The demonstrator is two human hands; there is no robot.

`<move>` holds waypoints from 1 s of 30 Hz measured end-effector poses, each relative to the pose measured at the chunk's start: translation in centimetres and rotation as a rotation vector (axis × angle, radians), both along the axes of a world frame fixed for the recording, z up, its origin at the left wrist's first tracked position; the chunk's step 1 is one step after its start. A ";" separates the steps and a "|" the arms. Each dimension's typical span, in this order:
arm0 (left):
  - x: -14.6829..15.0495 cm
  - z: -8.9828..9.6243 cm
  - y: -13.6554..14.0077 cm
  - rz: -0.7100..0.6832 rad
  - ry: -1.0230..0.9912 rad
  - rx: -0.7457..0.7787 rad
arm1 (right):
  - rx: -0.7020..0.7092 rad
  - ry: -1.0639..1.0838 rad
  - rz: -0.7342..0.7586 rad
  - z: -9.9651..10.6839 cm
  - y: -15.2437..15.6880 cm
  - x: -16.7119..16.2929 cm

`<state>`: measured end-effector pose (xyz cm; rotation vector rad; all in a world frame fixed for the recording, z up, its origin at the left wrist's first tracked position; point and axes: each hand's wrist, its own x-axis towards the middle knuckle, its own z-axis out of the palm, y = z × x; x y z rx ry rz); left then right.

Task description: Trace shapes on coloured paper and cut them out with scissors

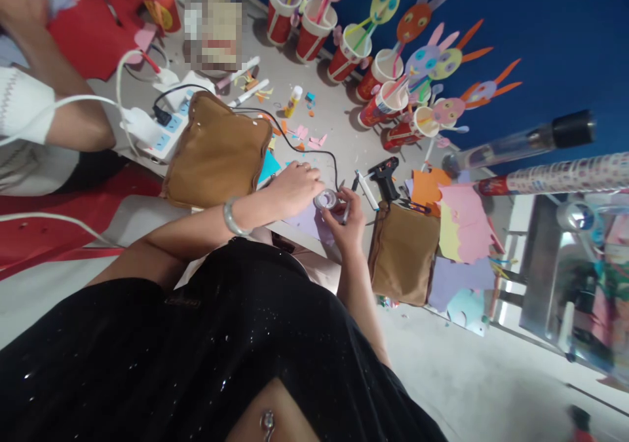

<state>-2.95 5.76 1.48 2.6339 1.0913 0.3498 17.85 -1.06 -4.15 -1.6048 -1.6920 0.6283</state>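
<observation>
My right hand (350,222) grips a roll of clear tape (325,200) between thumb and fingers. A thin pen-like stick (354,184) also shows at these fingers; I cannot tell exactly what it is. Just left of the roll is my left hand (297,190), its fingers curled together over the table edge. What they pinch, if anything, is too small to make out. Pale purple paper (307,222) lies beneath both hands. Beyond my right hand rest a white marker (367,190) and a black hot glue gun (386,177). Blue paper (268,165) lies by my left wrist.
Brown cushions (221,147) (405,252) flank my hands. A power strip (171,124) with cables sits left, near another person's arm (81,111). Red paper cups (317,29) with decorated spoons line the blue wall. A glue stick (293,101) and paper scraps lie between.
</observation>
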 end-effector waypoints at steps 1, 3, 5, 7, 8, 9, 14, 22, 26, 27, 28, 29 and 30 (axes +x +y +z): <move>0.5 0.0 1.0 -0.014 -0.009 -0.017 | 0.001 0.000 0.000 0.0 0.0 0.0; 1.7 -0.1 2.6 -0.075 -0.013 -0.063 | 0.009 0.000 -0.001 -0.1 0.1 0.0; 2.9 -0.2 3.9 -0.139 -0.002 -0.105 | 0.016 0.004 -0.002 -0.1 0.2 0.0; 3.8 -0.1 4.8 -0.179 0.022 -0.106 | 0.013 0.008 -0.005 -0.1 0.2 0.0; 4.1 0.1 5.0 -0.194 0.037 -0.105 | 0.009 0.009 -0.008 -0.1 0.2 -0.1; 4.4 0.3 5.2 -0.208 0.059 -0.104 | 0.006 0.009 -0.011 -0.1 0.2 -0.1; 5.0 1.8 5.9 -0.335 0.237 -0.141 | -0.002 0.012 -0.026 0.1 0.1 -0.3; 6.3 1.7 7.1 -0.376 0.253 -0.193 | 0.004 0.039 -0.032 -0.1 0.2 -0.4; 6.7 1.3 7.3 -0.324 0.247 -0.239 | 0.012 0.022 -0.042 -0.7 0.3 0.0; 6.8 1.2 7.4 -0.310 0.255 -0.253 | 0.015 0.016 -0.043 -0.9 0.3 0.1; 6.8 1.1 7.6 -0.300 0.262 -0.269 | 0.019 0.009 -0.045 -1.0 0.4 0.2; 6.8 1.0 7.8 -0.293 0.267 -0.287 | 0.027 0.001 -0.048 -1.2 0.4 0.3; 6.8 0.8 8.0 -0.286 0.272 -0.309 | 0.036 -0.007 -0.051 -1.3 0.4 0.3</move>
